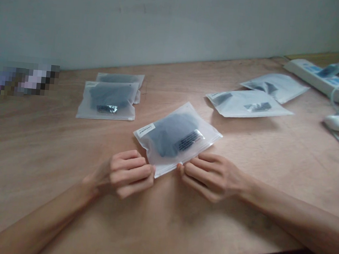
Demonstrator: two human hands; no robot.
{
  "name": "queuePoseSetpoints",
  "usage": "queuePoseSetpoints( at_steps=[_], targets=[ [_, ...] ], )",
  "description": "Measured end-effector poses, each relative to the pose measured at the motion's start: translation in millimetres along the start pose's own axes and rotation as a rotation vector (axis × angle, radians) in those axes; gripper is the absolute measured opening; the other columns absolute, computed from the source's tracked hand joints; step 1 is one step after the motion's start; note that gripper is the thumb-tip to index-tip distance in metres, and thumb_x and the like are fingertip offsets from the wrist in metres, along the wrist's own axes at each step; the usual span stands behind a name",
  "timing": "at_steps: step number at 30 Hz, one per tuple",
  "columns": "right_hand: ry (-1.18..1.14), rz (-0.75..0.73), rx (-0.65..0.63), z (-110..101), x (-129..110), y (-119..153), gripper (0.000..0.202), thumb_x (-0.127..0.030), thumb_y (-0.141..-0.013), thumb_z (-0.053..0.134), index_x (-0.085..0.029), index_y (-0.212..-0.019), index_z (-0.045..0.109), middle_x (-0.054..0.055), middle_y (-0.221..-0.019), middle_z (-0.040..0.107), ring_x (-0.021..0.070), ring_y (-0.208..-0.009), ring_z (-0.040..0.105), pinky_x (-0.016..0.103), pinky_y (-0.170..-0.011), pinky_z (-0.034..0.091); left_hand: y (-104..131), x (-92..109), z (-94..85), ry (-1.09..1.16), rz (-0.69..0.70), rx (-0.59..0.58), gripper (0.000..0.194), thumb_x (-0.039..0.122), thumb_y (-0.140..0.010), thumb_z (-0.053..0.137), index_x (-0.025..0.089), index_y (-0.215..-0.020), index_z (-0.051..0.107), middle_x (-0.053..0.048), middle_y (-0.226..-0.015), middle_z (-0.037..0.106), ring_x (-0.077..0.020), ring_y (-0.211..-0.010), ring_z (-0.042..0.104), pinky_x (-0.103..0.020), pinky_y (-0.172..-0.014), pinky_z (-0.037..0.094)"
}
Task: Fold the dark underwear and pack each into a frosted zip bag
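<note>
A frosted zip bag with something dark inside lies tilted in front of me, a white label at its left corner and a block of dark print near its zip edge. My left hand is closed and pinches the bag's near left corner. Along the zip edge, my right hand is also closed, with thumb and fingers gripping the seam. The fingertips of both hands are partly hidden behind the knuckles.
Two similar bags overlap at the back left. Two whiter bags overlap at the back right. Beyond them are a power strip and a white charger with tangled cables. A blurred-out patch is at far left. The wooden table meets a wall behind.
</note>
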State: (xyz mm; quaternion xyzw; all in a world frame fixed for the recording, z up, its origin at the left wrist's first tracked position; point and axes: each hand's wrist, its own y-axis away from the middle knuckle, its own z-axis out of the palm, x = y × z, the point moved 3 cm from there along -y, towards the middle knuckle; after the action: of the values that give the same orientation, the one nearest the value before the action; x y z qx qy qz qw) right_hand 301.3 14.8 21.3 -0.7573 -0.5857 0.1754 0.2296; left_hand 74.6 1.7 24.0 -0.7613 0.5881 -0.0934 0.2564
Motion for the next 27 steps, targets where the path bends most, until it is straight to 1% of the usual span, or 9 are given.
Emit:
queuePoseSetpoints(
  at_steps=[3,6,8,11,15,21,25,27],
  targets=[
    [0.073,0.002,0.005,-1.3,6.2,1.2,0.028,-0.009,-0.099,0.046,-0.015,-0.079,0.065,0.000,-0.067,0.061,0.0134,-0.057,0.045,0.031,-0.053,0.035,1.9,-5.3,0.3,-0.035,-0.047,0.029,0.016,0.003,-0.092,0.062,0.015,-0.081,0.062,0.003,-0.068,0.060,-0.0107,-0.062,0.052,-0.027,-0.060,0.044],
    [0.143,-0.024,0.020,-1.8,10.3,2.3,0.024,-0.007,-0.098,0.048,-0.015,-0.082,0.066,0.000,-0.072,0.063,0.0135,-0.061,0.047,0.030,-0.055,0.035,4.6,-9.3,4.4,-0.024,-0.101,0.020,0.014,0.002,-0.091,0.060,0.014,-0.084,0.061,0.000,-0.071,0.060,-0.0128,-0.067,0.053,-0.028,-0.066,0.046],
    [0.182,-0.036,0.023,-1.8,13.3,2.9,0.022,-0.006,-0.097,0.050,-0.015,-0.083,0.065,0.000,-0.073,0.063,0.0135,-0.063,0.047,0.030,-0.055,0.034,7.8,-12.7,8.5,0.014,-0.177,0.020,0.018,0.004,-0.091,0.059,0.016,-0.078,0.058,0.000,-0.070,0.056,-0.0133,-0.068,0.052,-0.029,-0.068,0.046],
    [0.217,-0.032,0.026,-1.7,17.8,4.2,0.021,-0.008,-0.097,0.053,-0.015,-0.081,0.064,0.000,-0.070,0.059,0.0138,-0.062,0.042,0.030,-0.055,0.032,13.5,-17.1,14.2,0.064,-0.288,0.030,0.026,0.007,-0.089,0.058,0.018,-0.067,0.049,0.002,-0.068,0.049,-0.0124,-0.067,0.046,-0.029,-0.070,0.044],
    [0.244,-0.013,0.034,-1.1,22.2,8.6,0.018,-0.008,-0.095,0.057,-0.016,-0.080,0.061,0.000,-0.070,0.055,0.0140,-0.063,0.038,0.030,-0.057,0.030,16.8,-19.3,16.1,0.069,-0.340,0.045,0.027,0.004,-0.083,0.059,0.018,-0.065,0.045,0.002,-0.069,0.047,-0.0122,-0.067,0.043,-0.030,-0.072,0.043],
    [0.189,-0.018,0.042,0.4,31.5,13.8,0.015,-0.011,-0.092,0.057,-0.018,-0.078,0.058,-0.001,-0.068,0.049,0.0149,-0.065,0.034,0.032,-0.059,0.027,17.9,-21.1,10.2,0.119,-0.406,0.078,0.026,0.004,-0.074,0.060,0.018,-0.061,0.042,0.001,-0.067,0.046,-0.0144,-0.070,0.050,-0.033,-0.072,0.042],
    [0.107,-0.032,0.020,-0.9,37.3,15.3,0.019,-0.016,-0.093,0.054,-0.020,-0.074,0.051,-0.001,-0.068,0.046,0.0153,-0.065,0.032,0.032,-0.058,0.025,17.7,-23.1,7.2,0.144,-0.464,0.080,0.027,0.005,-0.073,0.059,0.017,-0.059,0.039,0.001,-0.065,0.045,-0.0152,-0.070,0.050,-0.033,-0.071,0.041],
    [0.076,-0.027,0.020,-2.5,39.4,16.7,0.018,-0.016,-0.091,0.054,-0.021,-0.074,0.048,-0.001,-0.068,0.046,0.0153,-0.064,0.032,0.032,-0.058,0.025,17.2,-24.5,6.0,0.148,-0.489,0.083,0.027,0.006,-0.073,0.058,0.017,-0.058,0.039,0.000,-0.064,0.046,-0.0155,-0.069,0.051,-0.033,-0.070,0.040]
  ],
)
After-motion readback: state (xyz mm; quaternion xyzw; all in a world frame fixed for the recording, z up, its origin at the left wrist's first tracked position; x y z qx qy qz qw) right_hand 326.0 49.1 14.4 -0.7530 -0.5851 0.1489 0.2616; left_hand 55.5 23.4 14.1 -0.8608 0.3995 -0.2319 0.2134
